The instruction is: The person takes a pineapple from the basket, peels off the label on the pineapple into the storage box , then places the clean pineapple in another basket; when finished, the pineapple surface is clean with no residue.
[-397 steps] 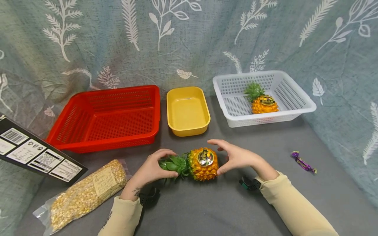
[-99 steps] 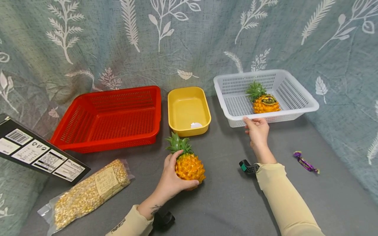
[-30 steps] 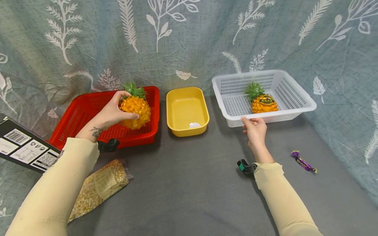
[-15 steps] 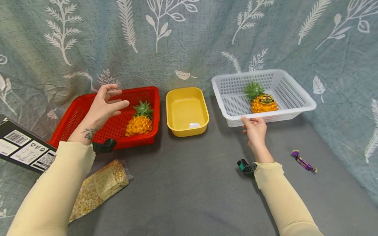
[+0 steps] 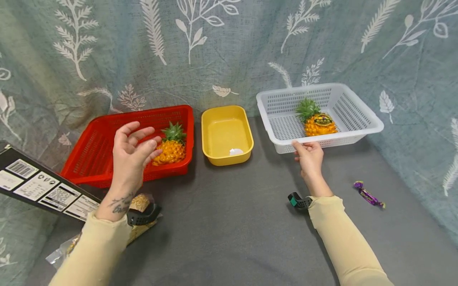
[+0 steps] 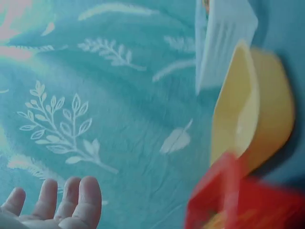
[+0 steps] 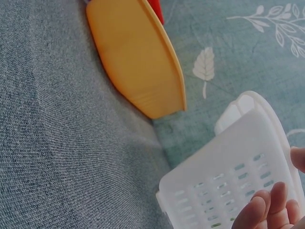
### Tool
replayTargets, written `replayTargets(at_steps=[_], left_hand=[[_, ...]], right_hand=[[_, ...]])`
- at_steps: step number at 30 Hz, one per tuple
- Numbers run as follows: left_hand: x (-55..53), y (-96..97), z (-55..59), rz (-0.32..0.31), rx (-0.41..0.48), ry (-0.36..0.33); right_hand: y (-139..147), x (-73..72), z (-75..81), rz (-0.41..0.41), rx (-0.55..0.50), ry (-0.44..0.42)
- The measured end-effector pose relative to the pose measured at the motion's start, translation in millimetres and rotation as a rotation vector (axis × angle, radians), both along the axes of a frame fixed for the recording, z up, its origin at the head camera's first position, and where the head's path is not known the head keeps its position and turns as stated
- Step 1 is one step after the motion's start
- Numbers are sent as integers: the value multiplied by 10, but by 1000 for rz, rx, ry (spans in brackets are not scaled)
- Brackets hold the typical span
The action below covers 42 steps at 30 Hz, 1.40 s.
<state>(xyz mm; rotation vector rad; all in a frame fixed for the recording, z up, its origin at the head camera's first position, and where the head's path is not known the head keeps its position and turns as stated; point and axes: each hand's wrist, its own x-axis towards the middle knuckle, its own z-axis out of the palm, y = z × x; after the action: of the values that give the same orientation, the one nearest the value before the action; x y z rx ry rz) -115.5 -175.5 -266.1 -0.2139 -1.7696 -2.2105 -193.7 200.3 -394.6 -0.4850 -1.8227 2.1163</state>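
Observation:
My left hand (image 5: 132, 157) is in the air in front of the red basket (image 5: 101, 180), fingers loosely bent and holding nothing. Inside that basket, on its right side, lies a small pineapple (image 5: 171, 152) with a green crown, partly hidden by my fingertips. With thumb and fingers my right hand (image 5: 310, 159) pinches the near rim of the white basket (image 5: 286, 145). A second pineapple (image 5: 320, 125), bearing a black and gold label, lies in the white basket. In the right wrist view, the thumb (image 7: 299, 158) and curled fingers sit on either side of the white rim.
Between the baskets stands a yellow tub (image 5: 227, 133) with a small white piece (image 5: 236, 151) in it. A purple wrapped candy (image 5: 369, 194) lies at the right. At the left are a black box (image 5: 53, 190) and a bag of corn kernels (image 5: 139, 202), partly behind my left arm.
My left hand carried the pineapple from the table into the red basket, let it go, and drew back toward me. The right hand, earlier by that pineapple, came to the white rim and stays there.

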Motion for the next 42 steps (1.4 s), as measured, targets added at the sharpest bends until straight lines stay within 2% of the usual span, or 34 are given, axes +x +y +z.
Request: replayTargets(at_steps=[4,9,14,17,22,29,33,39,42], left_hand=[[154,118,-324,14,25,-85],[242,226,-698,3,-11,-266],[245,262,-957,20,-56,-473],[219,280,-1065,62,-61,-520],[144,317,-1184,181,23,-462],[-7,307,-1228,355,189,-332],[-66,287,-1225,416,243,-289],[-124,305,-1232,484,244,-292],[-138,314,-1236,497,246,-283]], right_hand=[[3,-2,5,2,-2,-6],[13,-10,7,-3,-3,1],[10,-6,7,1,7,-6],[5,-3,9,3,9,-4],[-1,2,9,2,-2,-8],[3,-1,14,-4,6,-16],[8,-6,5,-1,9,-7],[8,-7,-15,-6,4,21],[10,4,-20,-6,10,37]])
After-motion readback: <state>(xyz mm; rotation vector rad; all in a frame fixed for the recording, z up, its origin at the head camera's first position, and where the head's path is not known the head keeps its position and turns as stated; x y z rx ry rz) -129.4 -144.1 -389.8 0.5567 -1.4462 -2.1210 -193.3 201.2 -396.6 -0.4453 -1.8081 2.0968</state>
